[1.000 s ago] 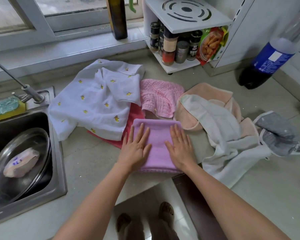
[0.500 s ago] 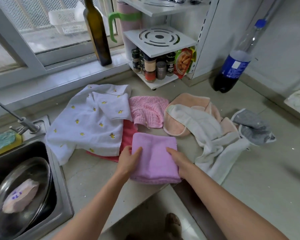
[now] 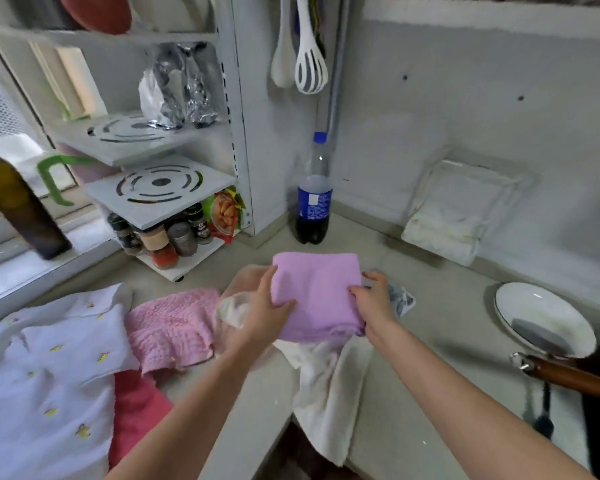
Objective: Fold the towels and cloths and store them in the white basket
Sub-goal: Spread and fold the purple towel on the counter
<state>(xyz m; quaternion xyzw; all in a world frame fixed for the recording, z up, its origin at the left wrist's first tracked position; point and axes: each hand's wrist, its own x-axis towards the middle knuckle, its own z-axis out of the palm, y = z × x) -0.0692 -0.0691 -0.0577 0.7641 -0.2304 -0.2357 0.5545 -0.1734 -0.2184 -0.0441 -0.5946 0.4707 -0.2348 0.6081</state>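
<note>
I see both hands lift the folded lilac towel (image 3: 317, 296) above the counter (image 3: 440, 317): the left hand (image 3: 264, 311) grips its left edge, thumb on top, while the right hand (image 3: 373, 301) pinches the right edge. A grey cloth (image 3: 400, 299) peeks out behind the right hand, mostly hidden. I cannot pick out the white basket; the frame is blurred.

Cola bottle (image 3: 313, 202) beside spice rack (image 3: 163, 216); pan (image 3: 542, 320), perhaps empty.

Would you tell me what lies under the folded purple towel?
Held by the left hand and right hand, the purple towel covers a white cloth; what lies directly beneath stays hidden.
</note>
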